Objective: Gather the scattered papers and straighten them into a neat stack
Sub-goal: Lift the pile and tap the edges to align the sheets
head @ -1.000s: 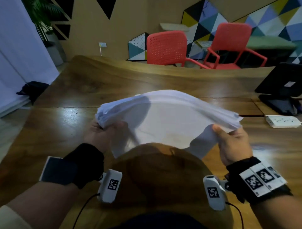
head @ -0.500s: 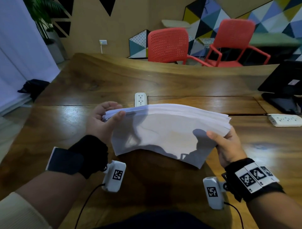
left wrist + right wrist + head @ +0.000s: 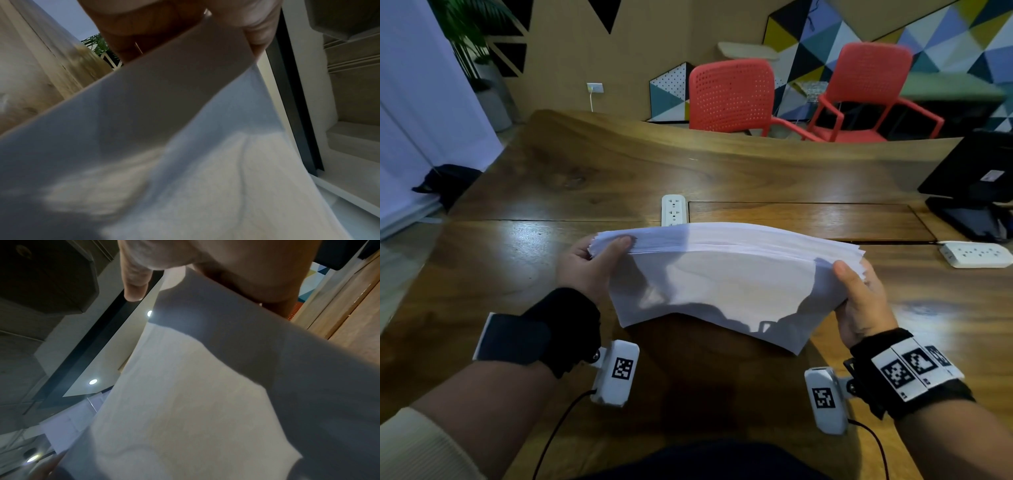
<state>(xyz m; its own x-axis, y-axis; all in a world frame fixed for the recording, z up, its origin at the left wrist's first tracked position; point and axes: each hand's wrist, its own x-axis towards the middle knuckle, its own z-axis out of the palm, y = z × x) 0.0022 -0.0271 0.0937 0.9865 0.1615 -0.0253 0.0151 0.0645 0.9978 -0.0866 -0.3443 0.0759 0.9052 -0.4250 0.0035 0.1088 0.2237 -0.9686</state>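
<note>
A thick sheaf of white papers [image 3: 726, 274] hangs between my two hands above the wooden table [image 3: 551, 178]. It bows upward in the middle, with its near edge drooping toward the tabletop. My left hand [image 3: 592, 263] pinches the left end, thumb on top. At the right end my right hand [image 3: 859, 294] grips it, thumb on the near face. The sheets' far edges are roughly level but slightly fanned. Both wrist views are filled by the papers [image 3: 185, 146] [image 3: 205, 386], with the holding fingers at the top.
A white power strip [image 3: 673, 209] lies on the table just beyond the papers, and another power strip [image 3: 976, 254] lies at the right. A black monitor stand [image 3: 972, 192] is at the far right. Two red chairs [image 3: 732, 96] stand behind the table.
The sheaf has come down from a high, loose arch to a flatter, lower bundle, and its sheets have drawn closer together. Both hands keep their hold at the ends.
</note>
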